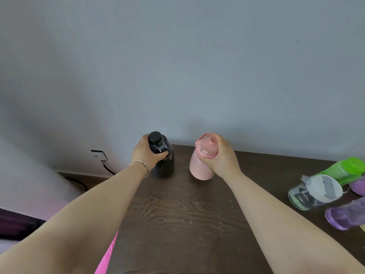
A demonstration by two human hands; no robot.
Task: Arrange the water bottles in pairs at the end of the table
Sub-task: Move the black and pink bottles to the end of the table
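Hands grip the bottles' shoulders near the table's (177, 224) far edge by the wall, left hand (147, 153) closed round the black bottle (163, 165), right hand (219, 155) round the pink bottle (197, 167), both seemingly rigid, smooth plastic, likely light.

We see a dark brown surface (177, 214) with a swirling wood-grain pattern and tiny pale specks scattered over it. The bottle (164, 165) on the left is black all over, cap included. The one beside it is a pale pink bottle (197, 167) with a pink lid. At the right edge stand a bright green bottle (343, 169), a clear bottle (304, 198) with a white and grey lid, and a translucent purple bottle (341, 218). The wall (177, 66) behind is plain grey-blue. A thin silver-coloured bracelet (141, 164) circles the left wrist. A strip of vivid pink (106, 254) shows below the surface's left edge.
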